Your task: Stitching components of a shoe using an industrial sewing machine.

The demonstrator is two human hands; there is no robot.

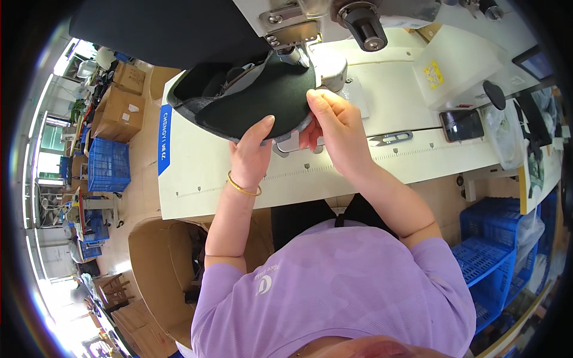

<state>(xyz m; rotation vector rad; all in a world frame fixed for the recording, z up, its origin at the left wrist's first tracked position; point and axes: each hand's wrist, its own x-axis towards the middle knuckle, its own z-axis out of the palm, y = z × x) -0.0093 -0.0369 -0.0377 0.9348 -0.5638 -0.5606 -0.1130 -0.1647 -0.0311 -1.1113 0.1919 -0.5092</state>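
A dark, curved fabric piece, shaped like a cap with a greyish edge, lies under the needle area of a sewing machine. My left hand grips its near edge, thumb on top and fingers out of sight beneath. At the right edge of the piece, my right hand pinches the rim between thumb and forefinger. Its other fingers curl below the edge. Where the fabric meets the machine's metal foot, the stitching point is too small to make out.
Thread snips and a dark phone lie right of my hands on the white table. An open cardboard box stands below left. Blue crates stand at the lower right. A black panel hangs over the upper left.
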